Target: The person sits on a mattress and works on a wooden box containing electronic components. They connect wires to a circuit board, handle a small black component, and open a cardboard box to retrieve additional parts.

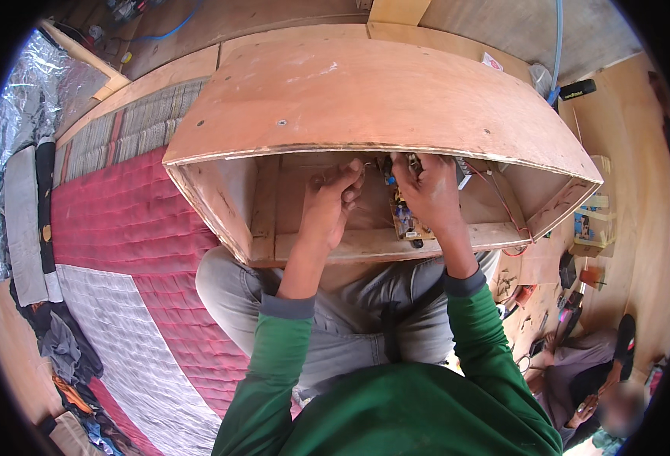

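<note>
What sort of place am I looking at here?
Possibly a makeshift workshop in a living space: a circuit board sits at the opening of a wooden box, with a red-and-pale quilted mat to the left.

Looks like a lived-in room doubling as a makeshift electronics workshop. Landmark: open plywood box. Left of it: red-and-white quilted bedding, heaped clothes farther out. Inside it: circuit board. Right of it: cardboard box, scattered small gear, seated co-worker.
</note>
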Demonstrator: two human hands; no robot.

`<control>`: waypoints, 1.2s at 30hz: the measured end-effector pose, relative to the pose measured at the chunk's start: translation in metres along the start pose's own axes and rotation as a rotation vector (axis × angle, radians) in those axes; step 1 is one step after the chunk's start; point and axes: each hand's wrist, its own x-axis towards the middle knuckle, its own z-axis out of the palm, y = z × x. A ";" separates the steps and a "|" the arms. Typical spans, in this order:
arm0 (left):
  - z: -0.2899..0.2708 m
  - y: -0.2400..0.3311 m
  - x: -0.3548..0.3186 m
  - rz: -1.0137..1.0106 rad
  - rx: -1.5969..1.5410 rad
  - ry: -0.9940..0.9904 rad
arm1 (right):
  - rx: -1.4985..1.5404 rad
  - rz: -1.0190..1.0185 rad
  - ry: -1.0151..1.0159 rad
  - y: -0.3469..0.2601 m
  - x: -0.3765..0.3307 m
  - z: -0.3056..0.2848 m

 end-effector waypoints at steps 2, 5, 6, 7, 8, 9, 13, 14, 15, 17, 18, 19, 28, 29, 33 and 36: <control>-0.001 -0.001 0.002 0.011 -0.016 -0.038 | 0.116 -0.020 -0.078 -0.003 -0.001 -0.002; 0.000 -0.002 0.003 -0.010 0.053 0.071 | 0.154 -0.057 -0.149 -0.006 -0.003 0.003; 0.000 -0.003 0.003 0.015 0.058 0.052 | 0.124 -0.055 -0.140 -0.006 -0.004 0.005; 0.001 -0.003 0.002 0.022 0.075 0.046 | 0.109 -0.040 -0.158 -0.004 -0.005 0.007; 0.001 -0.003 0.002 0.031 0.089 0.047 | 0.094 -0.026 -0.175 -0.002 -0.005 0.010; 0.001 -0.003 0.001 0.024 0.117 0.048 | 0.062 -0.041 -0.181 0.000 -0.005 0.011; 0.001 -0.001 0.001 -0.004 0.175 0.021 | -0.103 -0.100 -0.051 0.013 0.000 0.012; 0.000 -0.001 0.001 -0.009 0.171 -0.013 | -0.146 -0.116 -0.023 0.016 0.002 0.008; -0.001 0.000 0.000 -0.014 0.156 -0.001 | -0.100 -0.063 0.034 0.018 0.003 0.004; -0.002 0.002 0.000 -0.040 0.134 0.026 | -0.026 0.131 0.066 0.021 0.006 -0.008; -0.002 0.003 0.000 -0.016 0.126 -0.012 | 0.047 0.050 0.000 0.020 0.005 -0.012; -0.002 0.002 0.001 -0.008 0.130 -0.013 | 0.091 0.044 -0.072 0.018 0.003 -0.014; 0.006 -0.003 -0.001 0.071 0.174 0.046 | 0.258 0.049 -0.204 0.000 -0.001 -0.001; 0.005 -0.003 -0.001 0.076 0.182 0.048 | 0.245 0.014 -0.191 0.001 0.000 -0.001; -0.001 -0.006 0.002 0.052 0.196 0.022 | 0.188 -0.040 -0.166 0.002 0.001 -0.004; 0.001 -0.011 0.003 0.144 0.201 -0.031 | 0.189 0.075 -0.168 0.002 0.003 -0.007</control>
